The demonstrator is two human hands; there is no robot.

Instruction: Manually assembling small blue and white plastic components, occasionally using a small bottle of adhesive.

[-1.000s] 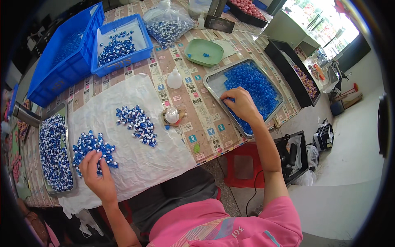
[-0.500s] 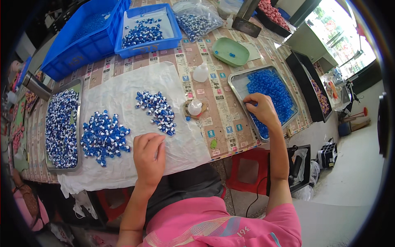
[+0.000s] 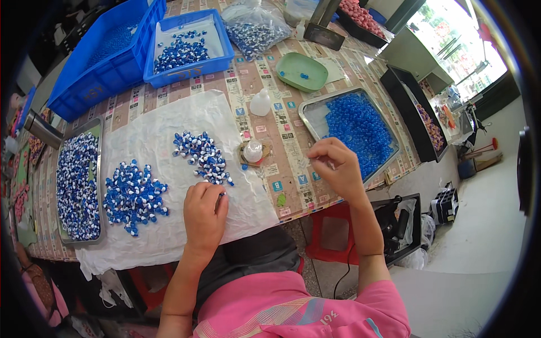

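Observation:
My left hand (image 3: 205, 217) is over the white sheet (image 3: 253, 205), just below a small pile of blue-and-white drop-shaped beads (image 3: 203, 153). Its thumb and fingers are pinched around something tiny I cannot make out. A larger pile of the same beads (image 3: 135, 197) lies to its left. My right hand (image 3: 339, 168) hovers at the near left edge of a metal tray (image 3: 313, 125) of clear blue beads (image 3: 360, 127). Its fingertips are closed together, and what they hold is too small to name. Between the hands stands a small round white-topped pot (image 3: 253, 151).
A metal tray of blue-and-white beads (image 3: 78, 186) stands at the left. Behind are blue plastic bins (image 3: 189, 72), a bag of beads (image 3: 256, 34), a white squeeze bottle (image 3: 260, 103) and a green dish (image 3: 302, 72). A long black tray (image 3: 414, 115) sits far right.
My right hand has lifted out of the tray of blue beads and moved left and toward me. My left hand stays by the small pile, its fingers shifted slightly. The whole view has shifted a little.

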